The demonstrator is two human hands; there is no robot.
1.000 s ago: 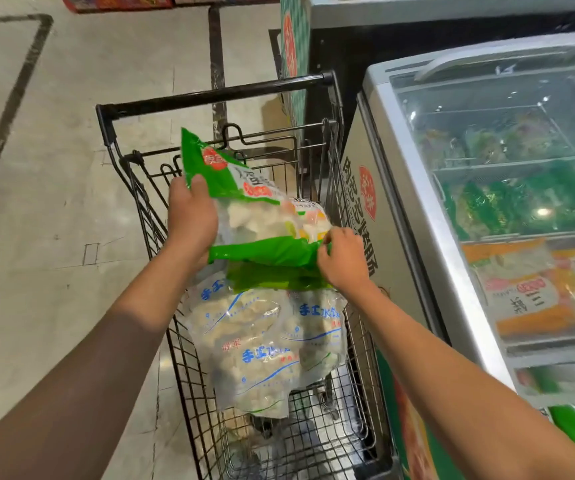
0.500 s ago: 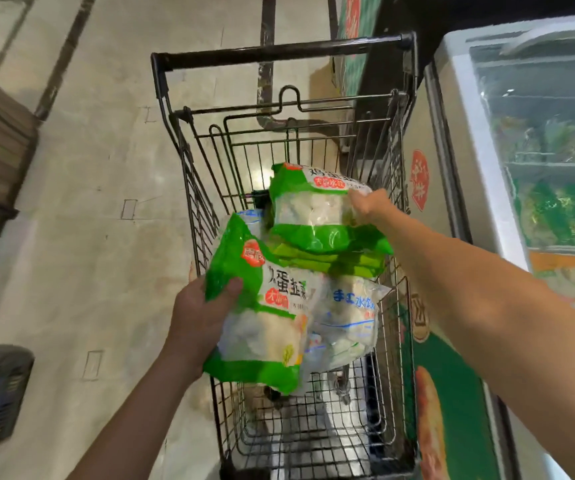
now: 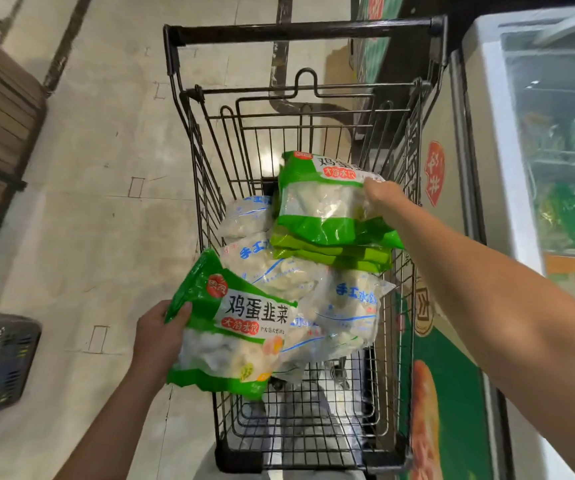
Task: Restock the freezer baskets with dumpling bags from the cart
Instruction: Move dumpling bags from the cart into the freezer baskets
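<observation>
Left hand is gripping a green dumpling bag w/ thumb on top, just left of the cart. Right hand is pinching another green bag inside it by one edge; that bag may slip & drop.

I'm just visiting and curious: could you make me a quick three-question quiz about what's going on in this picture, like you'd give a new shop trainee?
1. True or false: the left hand holds a green bag.
2. The right hand is on a bag lying: A) on the floor B) on top of the stack in the cart C) inside the freezer
3. What colour is the print on the clear bags in the cart?

Key: 1 true; 2 B; 3 blue.
</observation>
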